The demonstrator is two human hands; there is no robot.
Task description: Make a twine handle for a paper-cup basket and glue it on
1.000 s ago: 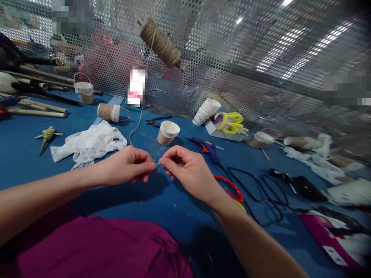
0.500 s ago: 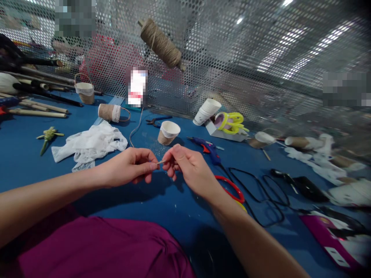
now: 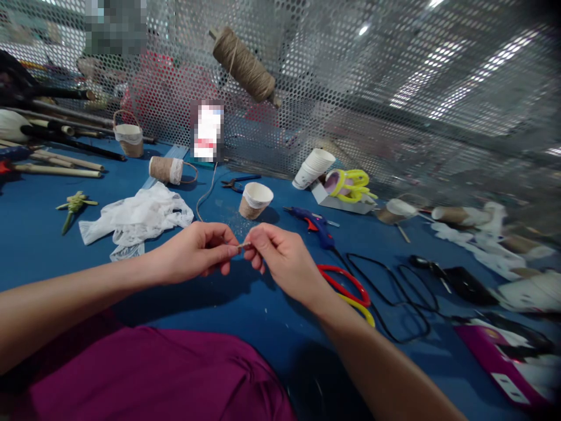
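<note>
Between my two hands runs a short piece of twine (image 3: 244, 245), pinched at both ends. My left hand (image 3: 208, 251) grips its left end between thumb and forefinger; my right hand (image 3: 280, 254) pinches the other end, fingers curled under. Just beyond them a paper cup (image 3: 254, 200) wrapped in twine, with a white lace band, stands upright on the blue table. A thin cord (image 3: 205, 202) lies behind my left hand. Left of it rests a heap of white lace (image 3: 140, 216). The blue glue gun (image 3: 313, 225) lies to the right of my right hand.
Twine-wrapped cups with handles, one standing (image 3: 130, 140) and one lying (image 3: 166, 170), are at the back left. Pliers (image 3: 239, 183) lie behind the cup. Stacked paper cups (image 3: 313, 168), red-handled scissors (image 3: 350, 283) and a black cable (image 3: 394, 292) are on the right. A twine spool (image 3: 243, 64) hangs on the mesh.
My right hand has dropped slightly and its thumb has shifted along the twine, so more of the twine shows. More of the scissors' handles is uncovered beside my forearm.
</note>
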